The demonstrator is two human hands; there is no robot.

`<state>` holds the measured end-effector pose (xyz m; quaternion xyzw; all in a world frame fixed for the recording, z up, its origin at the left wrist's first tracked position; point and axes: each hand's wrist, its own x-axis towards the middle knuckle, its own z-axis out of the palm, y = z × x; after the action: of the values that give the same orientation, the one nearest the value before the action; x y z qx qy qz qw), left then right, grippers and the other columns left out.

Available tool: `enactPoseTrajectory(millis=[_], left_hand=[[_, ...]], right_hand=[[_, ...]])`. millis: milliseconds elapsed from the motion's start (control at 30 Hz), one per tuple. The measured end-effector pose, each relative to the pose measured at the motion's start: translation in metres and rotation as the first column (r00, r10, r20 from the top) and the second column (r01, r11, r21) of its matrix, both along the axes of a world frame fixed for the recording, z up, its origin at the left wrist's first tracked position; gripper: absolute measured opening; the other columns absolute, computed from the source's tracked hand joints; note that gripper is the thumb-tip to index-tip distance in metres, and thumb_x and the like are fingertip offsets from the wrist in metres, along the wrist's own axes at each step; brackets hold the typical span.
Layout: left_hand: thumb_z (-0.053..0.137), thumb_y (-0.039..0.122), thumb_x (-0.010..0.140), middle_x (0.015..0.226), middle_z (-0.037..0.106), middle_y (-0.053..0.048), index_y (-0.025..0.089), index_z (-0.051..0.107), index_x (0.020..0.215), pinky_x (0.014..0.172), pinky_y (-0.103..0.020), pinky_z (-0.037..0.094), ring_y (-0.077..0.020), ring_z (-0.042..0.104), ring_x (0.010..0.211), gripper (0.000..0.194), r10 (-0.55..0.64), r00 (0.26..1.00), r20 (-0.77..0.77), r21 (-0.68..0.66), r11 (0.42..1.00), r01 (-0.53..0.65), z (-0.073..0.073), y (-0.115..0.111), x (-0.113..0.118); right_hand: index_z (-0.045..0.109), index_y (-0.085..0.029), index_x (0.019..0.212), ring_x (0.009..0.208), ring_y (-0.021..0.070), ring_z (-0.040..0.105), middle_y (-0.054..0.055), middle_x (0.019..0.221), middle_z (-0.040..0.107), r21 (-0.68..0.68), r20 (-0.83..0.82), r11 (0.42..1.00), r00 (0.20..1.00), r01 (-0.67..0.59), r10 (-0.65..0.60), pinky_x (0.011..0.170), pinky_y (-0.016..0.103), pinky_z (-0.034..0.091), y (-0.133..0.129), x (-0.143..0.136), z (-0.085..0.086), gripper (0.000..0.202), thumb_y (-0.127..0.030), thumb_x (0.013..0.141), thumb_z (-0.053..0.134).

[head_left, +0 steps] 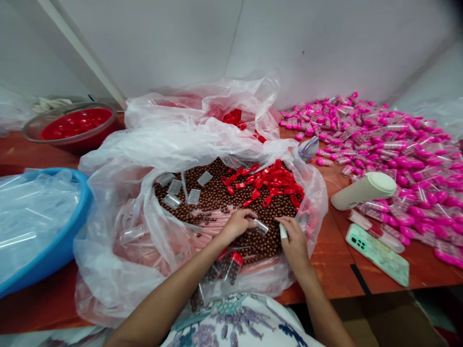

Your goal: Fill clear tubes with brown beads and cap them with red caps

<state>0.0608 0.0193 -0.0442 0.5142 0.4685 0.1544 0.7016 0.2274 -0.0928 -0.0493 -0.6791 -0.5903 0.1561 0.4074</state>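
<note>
Reddish tabletop (338,250) up against a pale wall (202,43), and an open plastic bag (112,159) sprawls across it! Inside, the left hand (238,225) pinches a clear container (262,227) above brown beads (267,248); the right hand (294,242) is curled beside them, its grip unclear. Bare tabletop between bag and phone (383,258), reaching the near edge. Cup (352,193) marking: too small to read.

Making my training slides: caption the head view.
Over brown beads, the left hand holds a clear tube; right hand alongside.

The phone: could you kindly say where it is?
In the head view, the phone lies on the table, right of the right hand and below the tumbler.
</note>
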Motion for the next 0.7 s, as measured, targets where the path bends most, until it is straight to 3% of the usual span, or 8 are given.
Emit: enactPoseTrajectory(millis=[267, 433, 600, 700], left_hand=[[0.070, 0.018, 0.062, 0.065, 0.062, -0.002, 0.011, 0.060, 0.086, 0.056, -0.027, 0.053, -0.0125, 0.060, 0.053, 0.026, -0.016, 0.991, 0.136, -0.259, 0.965, 0.051, 0.012, -0.003, -0.003], [0.071, 0.016, 0.064, 0.073, 0.065, -0.006, 0.010, 0.058, 0.092, 0.056, -0.024, 0.053, -0.0129, 0.063, 0.056, 0.032, -0.007, 0.959, 0.282, -0.439, 0.888, 0.135, 0.018, -0.002, -0.011], [0.069, 0.016, 0.068, 0.082, 0.065, -0.007, 0.014, 0.053, 0.093, 0.062, -0.025, 0.055, -0.0161, 0.067, 0.069, 0.030, 0.122, 0.917, 0.379, -0.470, 0.879, 0.077, 0.025, -0.008, -0.027], [0.069, 0.016, 0.070, 0.090, 0.065, -0.009, 0.016, 0.049, 0.094, 0.064, -0.026, 0.055, -0.0210, 0.067, 0.080, 0.032, 0.211, 0.883, 0.419, -0.462, 0.887, 0.007, 0.027, -0.013, -0.038]], right_hand=[[0.057, -0.024, 0.112, 0.104, 0.0194, 0.049, 0.006, 0.108, 0.054, -0.002, -0.023, 1.000, 1.000, 0.012, -0.012, 0.094, 0.039, 0.039, 0.007, 0.001, 0.007, 0.046, -0.006, 0.075, 0.036], [0.057, -0.024, 0.112, 0.101, 0.0194, 0.050, 0.006, 0.105, 0.054, 0.004, 0.038, 1.000, 0.999, 0.018, -0.018, 0.091, 0.038, 0.041, 0.022, 0.007, 0.012, 0.045, -0.006, 0.076, 0.037], [0.057, -0.023, 0.115, 0.097, 0.0199, 0.050, 0.007, 0.102, 0.053, 0.018, 0.251, 1.000, 0.968, -0.001, -0.004, 0.087, 0.036, 0.043, 0.048, 0.014, 0.018, 0.057, 0.002, 0.068, 0.037], [0.056, -0.028, 0.118, 0.107, 0.0228, 0.046, 0.008, 0.116, 0.051, -0.034, 0.482, 0.996, 0.871, -0.084, 0.090, 0.089, 0.038, 0.041, 0.062, 0.014, 0.025, 0.063, 0.005, 0.067, 0.040]])
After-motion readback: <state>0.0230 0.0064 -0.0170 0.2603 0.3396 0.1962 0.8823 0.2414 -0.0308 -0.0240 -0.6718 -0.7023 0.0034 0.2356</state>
